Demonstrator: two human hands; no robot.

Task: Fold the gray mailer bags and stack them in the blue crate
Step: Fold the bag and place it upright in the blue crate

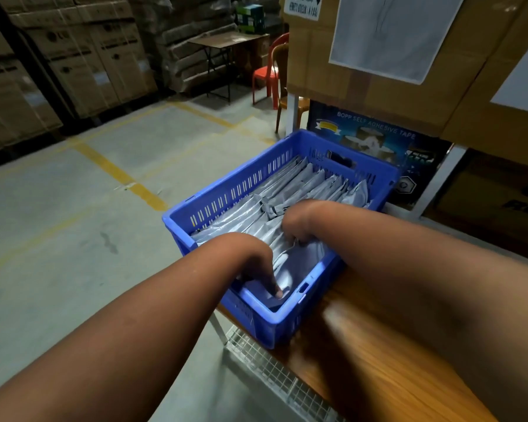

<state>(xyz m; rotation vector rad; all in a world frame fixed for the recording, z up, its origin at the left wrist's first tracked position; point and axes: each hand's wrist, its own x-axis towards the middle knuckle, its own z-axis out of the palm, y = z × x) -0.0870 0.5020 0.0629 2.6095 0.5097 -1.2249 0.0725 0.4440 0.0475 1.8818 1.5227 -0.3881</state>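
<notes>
Head camera looks forward and down, close over the blue crate [226,190].

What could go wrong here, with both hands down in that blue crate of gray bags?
1. The blue crate overhangs the wooden table's corner; pressing on that end might tip it toward the floor.
2. The left hand and right hand are pushing a gray mailer bag into the near end; the slippery folded bags standing behind could slump or unfold.
3. The picture is dim, so a misfolded bag may go unnoticed.
</notes>
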